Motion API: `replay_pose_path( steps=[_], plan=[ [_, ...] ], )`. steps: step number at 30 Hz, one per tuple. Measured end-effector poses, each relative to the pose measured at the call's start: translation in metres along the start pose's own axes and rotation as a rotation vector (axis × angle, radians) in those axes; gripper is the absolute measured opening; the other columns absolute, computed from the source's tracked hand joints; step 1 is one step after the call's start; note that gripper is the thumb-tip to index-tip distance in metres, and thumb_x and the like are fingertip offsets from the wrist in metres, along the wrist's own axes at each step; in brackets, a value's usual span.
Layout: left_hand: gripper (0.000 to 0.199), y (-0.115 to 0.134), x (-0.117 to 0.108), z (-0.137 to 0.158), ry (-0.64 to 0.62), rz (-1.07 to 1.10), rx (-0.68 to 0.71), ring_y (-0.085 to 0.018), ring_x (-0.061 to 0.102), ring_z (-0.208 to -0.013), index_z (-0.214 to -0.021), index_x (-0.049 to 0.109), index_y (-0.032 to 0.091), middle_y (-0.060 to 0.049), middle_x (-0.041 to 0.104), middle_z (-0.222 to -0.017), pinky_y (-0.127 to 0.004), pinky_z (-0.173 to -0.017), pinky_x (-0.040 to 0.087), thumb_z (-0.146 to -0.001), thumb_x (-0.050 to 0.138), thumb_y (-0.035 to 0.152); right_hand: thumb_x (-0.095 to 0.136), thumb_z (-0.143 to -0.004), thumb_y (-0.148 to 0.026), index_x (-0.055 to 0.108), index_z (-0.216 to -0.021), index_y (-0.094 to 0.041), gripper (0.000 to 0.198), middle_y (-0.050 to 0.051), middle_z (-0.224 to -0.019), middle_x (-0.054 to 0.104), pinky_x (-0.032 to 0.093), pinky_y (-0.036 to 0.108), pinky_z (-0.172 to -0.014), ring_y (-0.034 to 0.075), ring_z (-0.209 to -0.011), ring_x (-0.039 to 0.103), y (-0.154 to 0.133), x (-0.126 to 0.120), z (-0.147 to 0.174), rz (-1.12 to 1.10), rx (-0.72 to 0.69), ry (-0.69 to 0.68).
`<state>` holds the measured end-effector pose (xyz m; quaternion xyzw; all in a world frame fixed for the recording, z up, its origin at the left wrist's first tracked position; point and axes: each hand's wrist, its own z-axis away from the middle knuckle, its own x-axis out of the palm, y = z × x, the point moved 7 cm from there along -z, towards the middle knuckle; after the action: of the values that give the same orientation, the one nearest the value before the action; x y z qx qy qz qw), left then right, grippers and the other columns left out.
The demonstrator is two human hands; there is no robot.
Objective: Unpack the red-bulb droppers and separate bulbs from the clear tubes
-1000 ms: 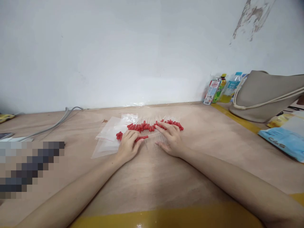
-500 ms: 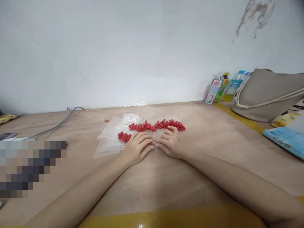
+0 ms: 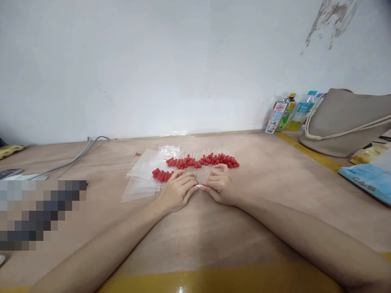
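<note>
My left hand (image 3: 180,190) and my right hand (image 3: 222,186) meet low over the table, thumbs and fingers pinched on the two ends of a thin glass dropper (image 3: 199,186). Its clear tube shows between the fingertips; the ends are hidden. Just beyond lie several loose clear glass tubes (image 3: 202,174). Behind the hands runs a row of glass droppers with red rubber bulbs (image 3: 198,163), tubes pointing to the wall. A smaller group of red bulbs (image 3: 161,175) lies beside my left hand, partly on clear plastic zip bags (image 3: 142,162).
A grey cable (image 3: 77,156) and a phone (image 3: 11,174) lie to the left. Bottles (image 3: 302,114), a carton (image 3: 275,118), a grey-beige bag (image 3: 351,122) and a blue packet (image 3: 366,181) stand or lie at the right. A pale wall (image 3: 183,73) closes off the back.
The red bulb end that showed at my left fingertips is now covered by the fingers, and more of the clear tube shows. My hands have barely shifted.
</note>
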<state>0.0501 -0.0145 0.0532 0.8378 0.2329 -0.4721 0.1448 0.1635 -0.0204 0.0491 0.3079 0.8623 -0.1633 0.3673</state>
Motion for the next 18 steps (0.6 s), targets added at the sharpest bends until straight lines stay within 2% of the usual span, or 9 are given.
replay_pose_path(
  steps=[6,18],
  plan=[
    [0.023,0.000,0.003,0.001,-0.079,0.043,0.003,-0.017,0.051,-0.110,-0.089,0.058,0.020,-0.003,0.065,-0.095,-0.042,-0.104,0.024,-0.090,0.035,0.025,0.043,-0.087,-0.032,0.064,-0.077,-0.022,0.025,-0.001,-0.059,0.058,0.022,0.038,-0.087,0.012,-0.067,0.045,-0.003,-0.004,0.003,0.046,-0.074,0.016],
    [0.024,0.000,0.002,0.004,-0.115,0.102,0.008,-0.018,0.051,-0.111,-0.088,0.058,0.020,-0.004,0.066,-0.092,-0.041,-0.101,0.028,-0.090,0.034,0.024,0.044,-0.088,-0.027,0.063,-0.087,-0.028,0.019,-0.006,-0.056,0.052,0.020,0.037,-0.090,0.009,-0.066,0.045,-0.011,-0.013,0.007,0.164,-0.183,0.052]
  ],
)
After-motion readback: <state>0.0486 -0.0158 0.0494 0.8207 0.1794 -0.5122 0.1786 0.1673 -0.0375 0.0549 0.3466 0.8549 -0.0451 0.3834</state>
